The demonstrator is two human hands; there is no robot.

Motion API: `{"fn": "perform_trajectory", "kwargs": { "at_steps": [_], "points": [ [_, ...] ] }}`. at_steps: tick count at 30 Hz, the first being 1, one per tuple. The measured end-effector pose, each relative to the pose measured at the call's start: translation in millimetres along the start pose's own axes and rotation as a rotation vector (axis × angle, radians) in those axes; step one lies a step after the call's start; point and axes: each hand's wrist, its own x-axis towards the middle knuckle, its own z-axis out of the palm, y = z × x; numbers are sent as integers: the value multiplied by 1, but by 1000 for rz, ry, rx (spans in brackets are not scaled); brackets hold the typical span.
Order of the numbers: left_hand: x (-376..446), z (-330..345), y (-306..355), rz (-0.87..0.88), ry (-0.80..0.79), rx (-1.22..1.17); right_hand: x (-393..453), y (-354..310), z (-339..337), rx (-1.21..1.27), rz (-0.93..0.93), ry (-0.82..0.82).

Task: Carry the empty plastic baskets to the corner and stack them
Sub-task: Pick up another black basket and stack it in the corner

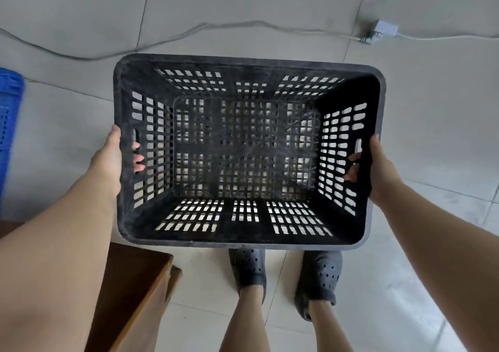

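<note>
A black plastic basket [243,65] with slotted walls and a grid floor is held level above the tiled floor, its opening facing up at me. It is empty. My left hand [112,160] grips its left wall, fingers poking through the handle slot. My right hand [378,165] grips the right wall the same way, fingertips showing inside. A blue plastic basket [9,114] stands at the left edge of the view, partly cut off.
A white cable [189,31] runs across the floor beyond the basket to a power strip [379,31] at the upper right. A brown wooden piece of furniture [135,292] is at the lower left beside my feet in grey clogs [248,268].
</note>
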Motion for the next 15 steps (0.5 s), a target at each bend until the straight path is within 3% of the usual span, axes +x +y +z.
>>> {"fn": "perform_trajectory", "kwargs": {
  "at_steps": [8,15],
  "points": [
    [-62,-15,-3,-30,155,-136,-60,-7,-30,107,90,-24],
    [-182,-24,62,22,170,-51,-168,-48,-103,180,80,139]
  ]
}}
